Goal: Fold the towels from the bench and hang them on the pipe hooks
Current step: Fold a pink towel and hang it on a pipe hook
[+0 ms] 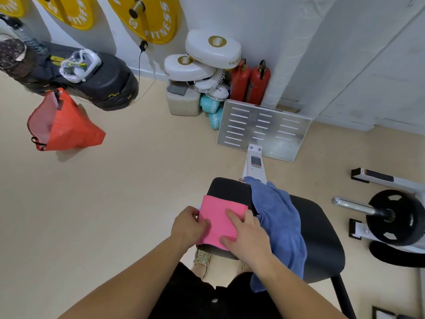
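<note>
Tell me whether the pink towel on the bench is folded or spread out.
Folded: the pink towel is a small neat rectangle held by the left hand and right hand; the blue towel lies rumpled.

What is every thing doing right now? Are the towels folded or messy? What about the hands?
pink towel, folded into a small rectangle, lying flat on the bench
blue towel, unfolded and crumpled, draped over the bench beside the pink one
left hand, grips the pink towel's left edge
right hand, fingers straight, pressing flat on the pink towel
orange bag, hanging up, off the floor
</note>
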Demonstrator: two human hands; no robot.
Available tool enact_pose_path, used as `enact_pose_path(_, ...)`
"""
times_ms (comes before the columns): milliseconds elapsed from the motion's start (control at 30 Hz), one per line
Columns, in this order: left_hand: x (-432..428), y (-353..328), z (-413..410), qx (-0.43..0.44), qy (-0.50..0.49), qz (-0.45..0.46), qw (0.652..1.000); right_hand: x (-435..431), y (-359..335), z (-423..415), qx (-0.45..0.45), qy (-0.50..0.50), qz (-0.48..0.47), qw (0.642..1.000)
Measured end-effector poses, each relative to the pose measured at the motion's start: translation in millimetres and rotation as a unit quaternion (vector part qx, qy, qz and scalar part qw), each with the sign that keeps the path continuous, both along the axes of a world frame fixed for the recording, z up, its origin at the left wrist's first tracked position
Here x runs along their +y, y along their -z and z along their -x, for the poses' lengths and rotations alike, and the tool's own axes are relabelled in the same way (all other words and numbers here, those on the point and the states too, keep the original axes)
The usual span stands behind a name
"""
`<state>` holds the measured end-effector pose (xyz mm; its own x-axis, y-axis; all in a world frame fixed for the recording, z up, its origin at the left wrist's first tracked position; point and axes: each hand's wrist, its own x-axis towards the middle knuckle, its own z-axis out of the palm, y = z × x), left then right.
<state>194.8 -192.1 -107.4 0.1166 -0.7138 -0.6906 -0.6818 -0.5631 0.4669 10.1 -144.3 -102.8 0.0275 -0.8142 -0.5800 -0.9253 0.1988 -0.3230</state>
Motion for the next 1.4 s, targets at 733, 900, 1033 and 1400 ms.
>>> enact_pose_path(733,17,-21,80,0.080,0.189,0.086,0.975,9,-15,40,-0.289,0.254,-0.047,0.922)
enact_pose_path(900,17,-8,78,0.012,0.215,0.066,0.974,13,-22,46,-0.307,0.226,-0.078,0.921)
enact_pose_path(1033,20,-3,78,-0.076,0.212,0.092,0.970,14,-23,49,-0.302,0.199,-0.118,0.925)
enact_pose_path(1400,15,-37,53,0.079,0.310,0.188,0.929,10,-79,41,-0.228,0.256,-0.020,0.939)
